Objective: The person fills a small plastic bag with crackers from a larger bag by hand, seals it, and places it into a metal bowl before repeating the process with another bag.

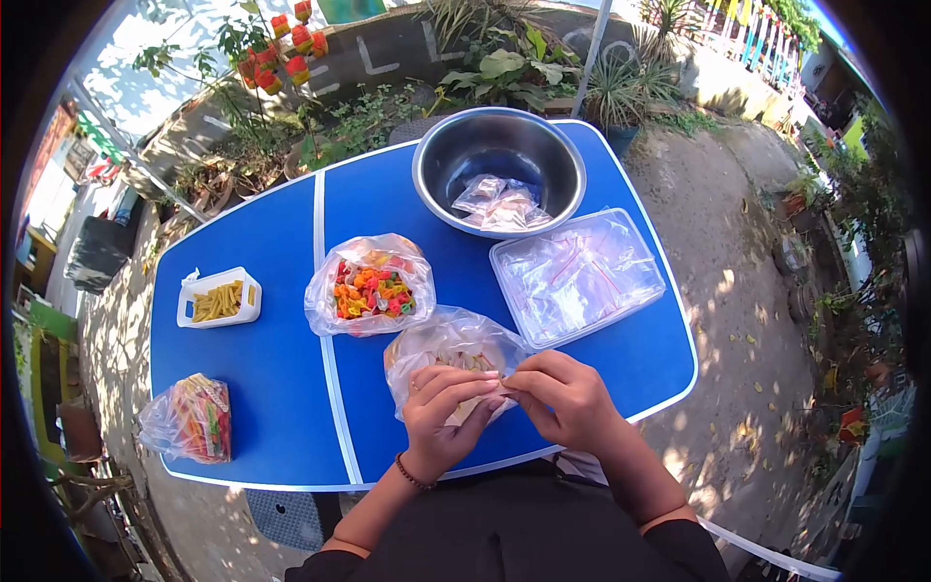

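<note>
1. While both hands meet at the near edge of the tabletop [281,388], your left hand [441,412] and right hand [562,398] pinch something small between their fingertips; it is too small to name.
2. Left fingers curl narrow around the pinch. Right fingers are likewise closed to a pinch, thumb against forefinger.
3. The pinch sits right over the near rim of a clear bag [451,344], which lies just beyond your knuckles, its mouth toward you. Neither hand is plainly nearer; the bag lies a little more under the left.
4. Long axis of the bag runs left to right, roughly along the table edge.
5. Beyond it, touching or nearly so: an open bag of coloured pieces [370,286].
6. To the right, a tray of flat zip bags [577,276]; behind that, a steel bowl [499,170] with a few filled packets.
7. Far left: a small white tub of yellow pasta [220,299], and a tied bag [189,419] at the near left corner.
8. Writing: large pale letters on the wall behind, partly hidden by plants, not readable. No labels on the bags.
</note>
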Demonstrator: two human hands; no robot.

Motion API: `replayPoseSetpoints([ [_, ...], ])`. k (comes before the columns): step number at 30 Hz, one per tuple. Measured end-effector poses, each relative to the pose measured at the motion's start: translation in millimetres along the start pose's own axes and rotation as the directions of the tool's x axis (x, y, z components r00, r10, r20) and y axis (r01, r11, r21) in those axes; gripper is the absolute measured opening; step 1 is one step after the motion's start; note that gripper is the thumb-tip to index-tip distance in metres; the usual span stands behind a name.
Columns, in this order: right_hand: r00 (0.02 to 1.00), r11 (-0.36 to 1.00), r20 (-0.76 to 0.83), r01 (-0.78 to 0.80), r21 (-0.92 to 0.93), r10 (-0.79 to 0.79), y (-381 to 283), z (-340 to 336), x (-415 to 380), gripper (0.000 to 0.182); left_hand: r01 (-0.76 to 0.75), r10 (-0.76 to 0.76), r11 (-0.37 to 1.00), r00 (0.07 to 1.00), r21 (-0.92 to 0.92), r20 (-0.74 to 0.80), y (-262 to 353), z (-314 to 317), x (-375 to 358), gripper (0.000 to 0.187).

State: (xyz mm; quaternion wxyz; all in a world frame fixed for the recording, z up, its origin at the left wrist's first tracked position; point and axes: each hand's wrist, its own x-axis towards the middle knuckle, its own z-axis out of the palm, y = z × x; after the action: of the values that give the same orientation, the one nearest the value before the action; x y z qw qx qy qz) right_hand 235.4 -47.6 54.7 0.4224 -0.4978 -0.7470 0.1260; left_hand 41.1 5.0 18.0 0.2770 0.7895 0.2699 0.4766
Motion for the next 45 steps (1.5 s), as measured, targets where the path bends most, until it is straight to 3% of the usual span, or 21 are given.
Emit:
replayPoseSetpoints([
  [10, 0.981, 0.996, -0.172, -0.086, 0.007, 0.086, 22, -20, 37, 0.011, 0.087, -0.087, 0.996, 0.996, 0.002, 0.0, -11, 7, 37, 0.034],
  [18, 0.894, 0.982, -0.441, -0.005, -0.187, -0.08, 86, -21, 115, 0.013, 0.125, -0.126, 0.992, 0.992, 0.021, 0.02, -24, 7, 51, 0.029],
  [23, 0.97, 0.982, -0.219, -0.138, -0.129, 0.107, 115, -9, 120, 0.019, 0.128, -0.128, 0.992, 0.991, 0.014, 0.04, -30, 8, 50, 0.026],
  [29, 0.943, 0.953, -0.153, -0.303, -0.029, 0.295, 102, -21, 91, 0.013, 0.136, -0.135, 0.991, 0.989, -0.006, 0.052, -33, 8, 47, 0.024],
  [32, 0.917, 0.906, 0.069, -0.372, -0.202, 0.392, 92, -21, 69, 0.012, 0.141, -0.139, 0.989, 0.988, -0.031, 0.074, -31, 11, 45, 0.025],
  [33, 0.907, 0.876, 0.127, -0.341, -0.342, 0.402, 87, -18, 63, 0.019, 0.142, -0.138, 0.989, 0.987, -0.044, 0.078, -31, 12, 43, 0.025],
  [37, 0.854, 0.73, 0.055, -0.407, -0.549, 0.517, 83, 4, 46, 0.023, 0.161, -0.153, 0.982, 0.984, -0.097, 0.089, -23, 15, 40, 0.026],
  [43, 0.906, 0.768, -0.028, -0.374, -0.52, 0.423, 87, 1, 31, 0.01, 0.132, -0.125, 0.988, 0.988, -0.084, 0.086, -14, 11, 31, 0.026],
  [45, 0.924, 0.803, -0.131, -0.379, -0.46, 0.36, 76, -6, 33, 0.009, 0.13, -0.124, 0.987, 0.989, -0.089, 0.076, -9, 9, 27, 0.026],
])
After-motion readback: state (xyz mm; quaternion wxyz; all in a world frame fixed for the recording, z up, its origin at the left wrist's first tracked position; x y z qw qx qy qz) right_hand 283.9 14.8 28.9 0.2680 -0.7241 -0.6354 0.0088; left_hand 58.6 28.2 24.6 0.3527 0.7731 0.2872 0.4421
